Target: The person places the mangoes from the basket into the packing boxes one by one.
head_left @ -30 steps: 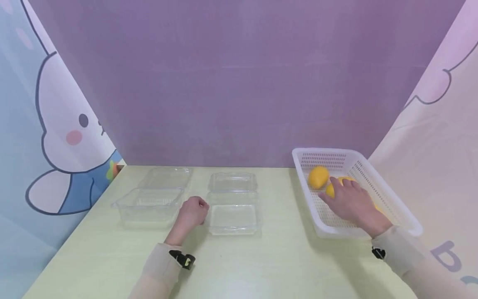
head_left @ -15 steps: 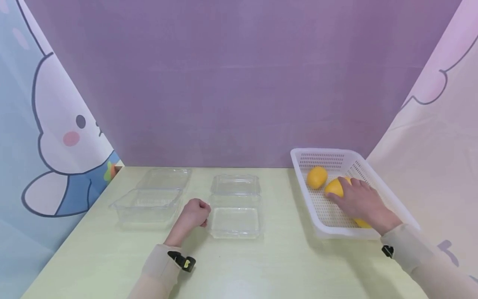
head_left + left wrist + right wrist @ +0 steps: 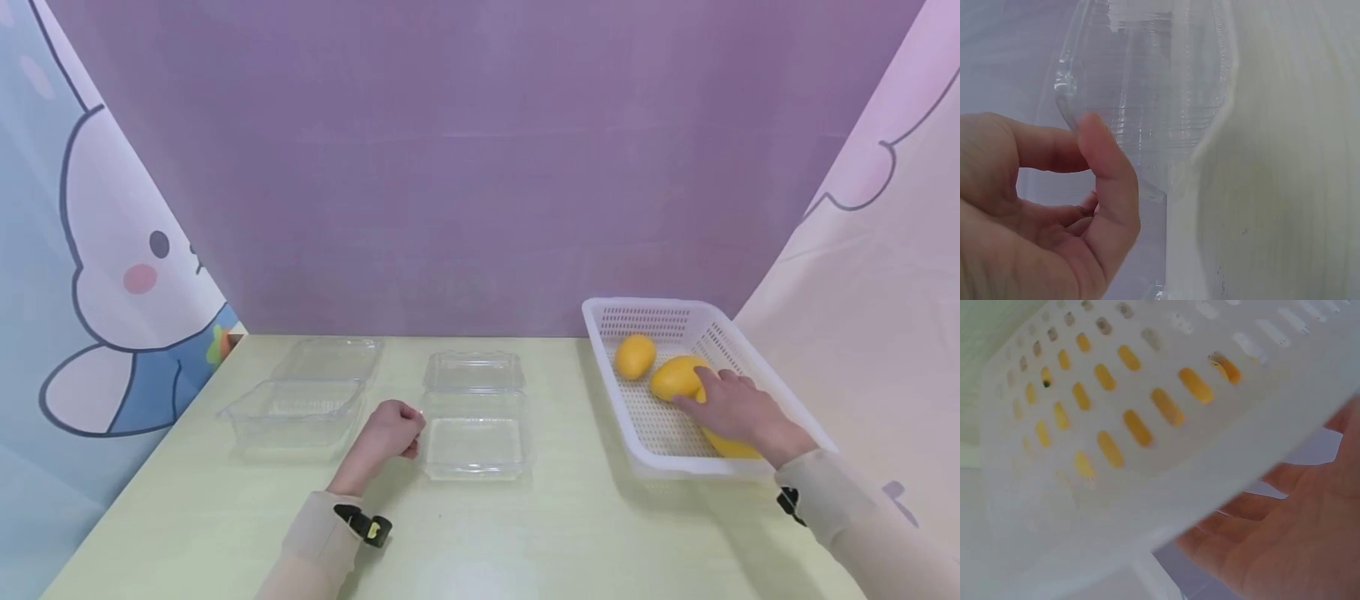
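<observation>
My left hand pinches the left rim of an open clear plastic clamshell box between thumb and index finger. The left wrist view shows the thumb against the clear rim. My right hand is inside a white slotted basket, its spread fingers over the yellow mangoes on the right side. One mango lies just left of its fingertips and another mango is partly under the palm. A third mango sits at the basket's back left. Basket wall hides the fruit in the right wrist view.
A second open clear clamshell box stands left of my left hand, its lid folded back. Behind the pale table rises a purple backdrop. Printed cloth hangs on both sides.
My right hand has shifted right and toward me inside the basket, uncovering more of the middle mango. The left hand and its clamshell box have shifted slightly to the right.
</observation>
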`<control>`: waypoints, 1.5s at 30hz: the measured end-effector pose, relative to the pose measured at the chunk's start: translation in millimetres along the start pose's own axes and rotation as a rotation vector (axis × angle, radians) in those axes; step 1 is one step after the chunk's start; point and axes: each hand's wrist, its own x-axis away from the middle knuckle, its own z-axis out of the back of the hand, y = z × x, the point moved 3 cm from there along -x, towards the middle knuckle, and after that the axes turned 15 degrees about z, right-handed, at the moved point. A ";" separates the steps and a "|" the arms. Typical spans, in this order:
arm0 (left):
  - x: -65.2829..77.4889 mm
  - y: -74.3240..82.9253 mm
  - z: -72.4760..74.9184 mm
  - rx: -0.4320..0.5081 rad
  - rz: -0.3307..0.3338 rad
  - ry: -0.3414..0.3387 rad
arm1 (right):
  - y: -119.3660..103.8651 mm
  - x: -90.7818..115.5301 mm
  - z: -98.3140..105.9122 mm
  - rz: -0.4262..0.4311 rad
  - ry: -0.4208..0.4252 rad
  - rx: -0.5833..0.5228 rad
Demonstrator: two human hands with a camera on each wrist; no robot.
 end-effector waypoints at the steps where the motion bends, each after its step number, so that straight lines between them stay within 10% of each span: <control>1: 0.2 0.0 -0.3 0.003 0.003 0.000 | 1.9 0.6 -0.7 -0.003 -0.006 -0.006; 45: 0.2 -0.4 -8.9 -0.008 -0.016 -0.025 | 37.9 0.5 -18.0 0.038 -0.159 -0.140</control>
